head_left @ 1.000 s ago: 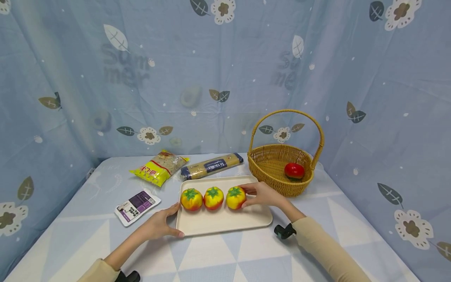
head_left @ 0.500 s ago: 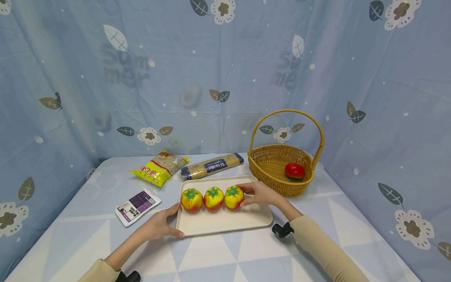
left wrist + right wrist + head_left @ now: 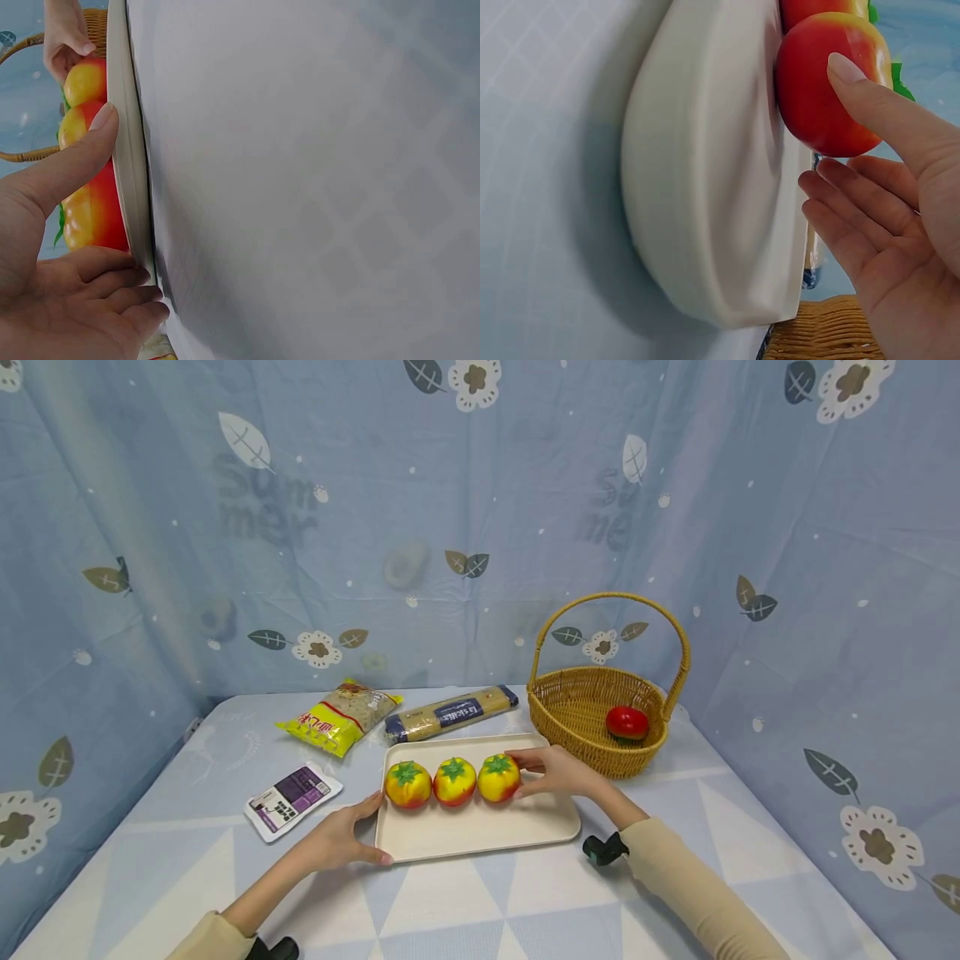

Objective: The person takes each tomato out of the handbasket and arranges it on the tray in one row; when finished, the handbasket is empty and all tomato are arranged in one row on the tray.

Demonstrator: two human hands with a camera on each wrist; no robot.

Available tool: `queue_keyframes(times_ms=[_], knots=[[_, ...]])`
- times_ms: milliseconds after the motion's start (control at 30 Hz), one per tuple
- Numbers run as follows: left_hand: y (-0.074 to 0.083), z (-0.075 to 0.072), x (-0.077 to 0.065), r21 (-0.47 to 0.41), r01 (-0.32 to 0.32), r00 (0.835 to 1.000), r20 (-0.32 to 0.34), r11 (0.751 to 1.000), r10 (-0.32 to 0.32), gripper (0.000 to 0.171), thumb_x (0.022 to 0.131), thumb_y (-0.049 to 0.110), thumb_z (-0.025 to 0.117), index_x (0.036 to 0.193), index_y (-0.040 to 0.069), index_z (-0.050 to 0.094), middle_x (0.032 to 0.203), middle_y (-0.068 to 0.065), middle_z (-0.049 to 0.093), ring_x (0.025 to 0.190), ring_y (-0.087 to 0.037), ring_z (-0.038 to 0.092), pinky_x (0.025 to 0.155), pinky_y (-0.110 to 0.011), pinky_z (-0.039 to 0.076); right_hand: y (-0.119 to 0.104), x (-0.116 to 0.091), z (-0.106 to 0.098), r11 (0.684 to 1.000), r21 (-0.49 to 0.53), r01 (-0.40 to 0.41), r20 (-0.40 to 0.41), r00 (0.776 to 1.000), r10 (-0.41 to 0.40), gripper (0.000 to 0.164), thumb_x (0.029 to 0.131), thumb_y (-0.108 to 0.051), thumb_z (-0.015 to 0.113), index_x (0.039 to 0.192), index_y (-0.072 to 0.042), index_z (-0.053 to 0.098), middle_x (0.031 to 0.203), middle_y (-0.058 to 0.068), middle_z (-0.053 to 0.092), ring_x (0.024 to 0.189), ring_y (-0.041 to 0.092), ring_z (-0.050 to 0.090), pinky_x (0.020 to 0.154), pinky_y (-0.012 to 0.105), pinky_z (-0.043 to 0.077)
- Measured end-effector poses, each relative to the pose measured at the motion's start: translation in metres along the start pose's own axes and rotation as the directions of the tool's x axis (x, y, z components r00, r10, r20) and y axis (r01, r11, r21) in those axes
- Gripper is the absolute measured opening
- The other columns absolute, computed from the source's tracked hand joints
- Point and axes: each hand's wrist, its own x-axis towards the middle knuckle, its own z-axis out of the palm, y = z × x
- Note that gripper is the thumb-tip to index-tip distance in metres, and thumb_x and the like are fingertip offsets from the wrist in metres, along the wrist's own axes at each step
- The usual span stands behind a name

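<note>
Three red-and-yellow persimmon-like fruits with green leafy tops stand in a row on a cream tray [image 3: 465,839]: a left fruit [image 3: 407,785], a middle fruit [image 3: 454,782] and a right fruit [image 3: 498,778]. My left hand [image 3: 341,839] rests at the tray's left end, thumb by the front corner and loosely spread fingers along the short side. My right hand [image 3: 558,772] reaches over the tray's right part, its thumb and fingertips at the right side of the right fruit. In the right wrist view the thumb [image 3: 847,71] overlaps that fruit, and the other fingers are extended beside it.
A wicker basket [image 3: 577,756] with a tall handle stands behind the tray on the right, a red fruit [image 3: 627,723] inside. Behind the tray lie a spaghetti pack [image 3: 450,714] and a yellow bag [image 3: 341,718]. A purple-and-white packet [image 3: 292,800] lies to the left.
The right fruit has shifted slightly left, toward the middle fruit, with my right hand moving along beside it. The left hand and tray have stayed in place.
</note>
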Motion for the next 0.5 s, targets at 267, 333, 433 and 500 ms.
queue_keyframes(times_ms=[267, 333, 433, 500], knots=[[-0.001, 0.001, 0.001, 0.003, 0.001, 1.000, 0.002, 1.000, -0.001, 0.109, 0.064, 0.036, 0.089, 0.143, -0.011, 0.032, 0.150, -0.028, 0.029, 0.137, -0.047, 0.027, 0.111, -0.058, 0.023, 0.001, -0.005, -0.006, 1.000, -0.015, 0.024, -0.004, 1.000, -0.024, 0.071, 0.081, -0.025, 0.079, 0.139, 0.002, 0.048, 0.134, 0.017, 0.056, 0.119, 0.029, 0.057, 0.097, 0.037, 0.049], [-0.001, 0.001, 0.001, 0.001, 0.006, 1.000, 0.004, 1.000, -0.006, 0.109, 0.063, 0.036, 0.089, 0.144, -0.011, 0.032, 0.150, -0.028, 0.029, 0.137, -0.046, 0.027, 0.111, -0.058, 0.023, 0.000, -0.007, -0.009, 0.999, -0.033, 0.028, -0.009, 1.000, -0.029, 0.069, 0.081, -0.023, 0.079, 0.138, 0.002, 0.049, 0.134, 0.017, 0.056, 0.119, 0.030, 0.057, 0.097, 0.039, 0.049], [-0.001, 0.001, 0.001, -0.002, 0.008, 1.000, 0.005, 1.000, -0.008, 0.109, 0.063, 0.036, 0.089, 0.144, -0.011, 0.032, 0.150, -0.028, 0.028, 0.137, -0.046, 0.027, 0.111, -0.058, 0.023, -0.002, -0.010, -0.014, 0.998, -0.063, 0.014, -0.023, 1.000, -0.015, 0.066, 0.082, -0.023, 0.079, 0.137, 0.001, 0.052, 0.134, 0.015, 0.057, 0.118, 0.029, 0.058, 0.098, 0.041, 0.049], [-0.001, 0.001, 0.001, -0.003, 0.007, 1.000, 0.004, 1.000, -0.007, 0.109, 0.063, 0.036, 0.089, 0.143, -0.011, 0.032, 0.150, -0.028, 0.029, 0.137, -0.047, 0.026, 0.111, -0.058, 0.023, -0.004, -0.012, -0.018, 0.996, -0.087, -0.005, -0.035, 0.999, 0.001, 0.064, 0.081, -0.027, 0.078, 0.135, -0.001, 0.055, 0.133, 0.012, 0.058, 0.117, 0.027, 0.059, 0.098, 0.041, 0.049]])
